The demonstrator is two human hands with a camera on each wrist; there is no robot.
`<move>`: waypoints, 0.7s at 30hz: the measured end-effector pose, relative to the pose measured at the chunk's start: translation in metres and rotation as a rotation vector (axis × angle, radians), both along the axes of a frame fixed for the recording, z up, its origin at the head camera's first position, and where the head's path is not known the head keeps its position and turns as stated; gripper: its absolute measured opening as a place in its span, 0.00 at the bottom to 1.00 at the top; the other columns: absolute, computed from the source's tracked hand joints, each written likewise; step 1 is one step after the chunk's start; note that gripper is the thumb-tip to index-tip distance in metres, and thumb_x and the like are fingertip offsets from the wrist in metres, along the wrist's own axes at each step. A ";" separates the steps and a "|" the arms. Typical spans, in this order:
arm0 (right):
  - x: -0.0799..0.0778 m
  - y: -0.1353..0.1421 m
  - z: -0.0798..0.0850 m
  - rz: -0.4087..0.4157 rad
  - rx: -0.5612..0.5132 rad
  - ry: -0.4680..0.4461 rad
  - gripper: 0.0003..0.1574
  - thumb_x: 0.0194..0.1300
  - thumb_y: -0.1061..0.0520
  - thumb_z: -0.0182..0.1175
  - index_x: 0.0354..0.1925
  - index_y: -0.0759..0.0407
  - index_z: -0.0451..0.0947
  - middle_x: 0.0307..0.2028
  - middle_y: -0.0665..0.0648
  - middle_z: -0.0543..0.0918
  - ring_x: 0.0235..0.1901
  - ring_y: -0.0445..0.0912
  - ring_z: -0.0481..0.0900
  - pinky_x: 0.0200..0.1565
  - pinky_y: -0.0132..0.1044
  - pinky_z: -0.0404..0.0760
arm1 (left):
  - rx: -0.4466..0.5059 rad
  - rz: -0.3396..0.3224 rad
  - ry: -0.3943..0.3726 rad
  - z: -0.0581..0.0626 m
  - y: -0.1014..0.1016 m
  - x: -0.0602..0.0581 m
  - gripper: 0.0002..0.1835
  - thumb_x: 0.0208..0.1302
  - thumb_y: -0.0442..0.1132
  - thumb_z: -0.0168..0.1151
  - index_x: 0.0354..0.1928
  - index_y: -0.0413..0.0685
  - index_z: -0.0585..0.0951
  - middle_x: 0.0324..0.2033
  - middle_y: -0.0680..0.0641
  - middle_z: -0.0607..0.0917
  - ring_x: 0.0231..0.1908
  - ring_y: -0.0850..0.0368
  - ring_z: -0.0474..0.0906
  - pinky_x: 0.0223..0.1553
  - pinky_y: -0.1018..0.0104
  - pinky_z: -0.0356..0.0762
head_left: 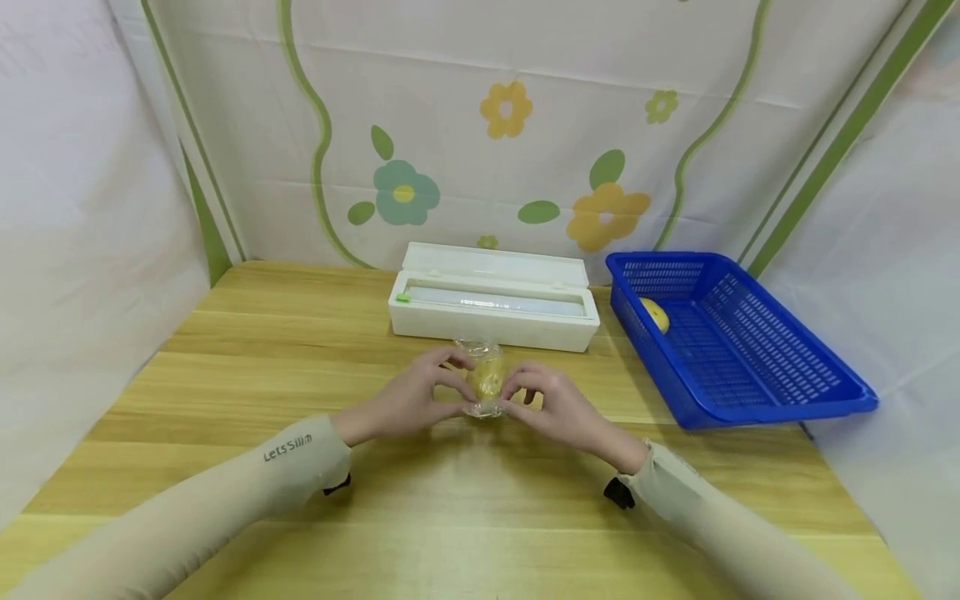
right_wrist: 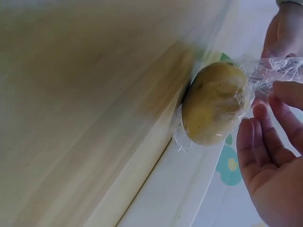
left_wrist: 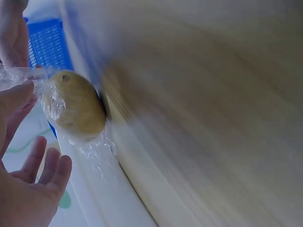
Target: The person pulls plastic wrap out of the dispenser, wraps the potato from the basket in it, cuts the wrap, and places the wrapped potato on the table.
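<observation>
A yellow-brown potato (head_left: 488, 379) sits on the table between the two hands, partly covered by clear plastic wrap (right_wrist: 279, 68). My left hand (head_left: 420, 393) is on its left side, with thumb and forefinger pinching the wrap near the potato. From the right, my right hand (head_left: 553, 404) pinches the wrap between thumb and forefinger. In the right wrist view the film is gathered above the potato (right_wrist: 215, 104), and a crumpled end sticks out below it. The left wrist view shows the other fingers of the left hand (left_wrist: 33, 189) spread apart.
Just behind the potato stands a white wrap dispenser box (head_left: 487, 327), its lid up, with a film roll and a green slider (head_left: 403, 297). At right, a blue basket (head_left: 678, 379) holds another potato (head_left: 656, 315). Fabric walls border the wooden table (head_left: 300, 350).
</observation>
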State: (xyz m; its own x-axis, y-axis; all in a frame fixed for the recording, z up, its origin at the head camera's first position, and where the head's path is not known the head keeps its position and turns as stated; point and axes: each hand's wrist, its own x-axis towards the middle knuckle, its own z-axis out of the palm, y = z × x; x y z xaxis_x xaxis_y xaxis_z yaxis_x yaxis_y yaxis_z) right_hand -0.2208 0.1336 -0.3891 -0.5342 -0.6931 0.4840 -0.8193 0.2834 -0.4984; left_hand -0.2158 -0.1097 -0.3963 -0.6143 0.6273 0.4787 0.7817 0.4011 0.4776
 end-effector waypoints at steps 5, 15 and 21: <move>0.001 -0.004 0.014 0.020 -0.017 -0.078 0.07 0.51 0.62 0.66 0.32 0.58 0.78 0.34 0.54 0.79 0.32 0.47 0.74 0.29 0.42 0.76 | 0.039 0.004 -0.135 -0.004 -0.001 -0.006 0.05 0.55 0.51 0.62 0.29 0.61 0.81 0.47 0.51 0.76 0.50 0.59 0.69 0.50 0.62 0.66; -0.002 -0.009 0.027 -0.122 -0.064 -0.247 0.02 0.56 0.63 0.62 0.31 0.60 0.80 0.39 0.60 0.77 0.41 0.51 0.72 0.35 0.48 0.72 | 0.087 0.004 -0.232 -0.005 0.003 -0.017 0.05 0.60 0.45 0.59 0.30 0.57 0.83 0.39 0.59 0.80 0.45 0.65 0.72 0.48 0.63 0.68; -0.002 -0.017 0.032 -0.292 -0.062 -0.474 0.08 0.57 0.59 0.61 0.30 0.65 0.79 0.47 0.62 0.73 0.48 0.51 0.69 0.38 0.40 0.76 | 0.131 0.034 -0.287 -0.005 0.006 -0.026 0.06 0.61 0.45 0.57 0.32 0.57 0.83 0.36 0.61 0.81 0.41 0.65 0.75 0.46 0.62 0.71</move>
State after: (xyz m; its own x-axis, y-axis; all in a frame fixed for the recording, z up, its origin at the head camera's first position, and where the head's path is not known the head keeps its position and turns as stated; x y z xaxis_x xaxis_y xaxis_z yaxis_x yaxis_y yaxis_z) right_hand -0.2232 0.1168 -0.3570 -0.8689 -0.4615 0.1791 -0.3931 0.4232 -0.8163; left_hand -0.2414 -0.1040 -0.4018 -0.7554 0.5487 0.3583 0.5950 0.3453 0.7257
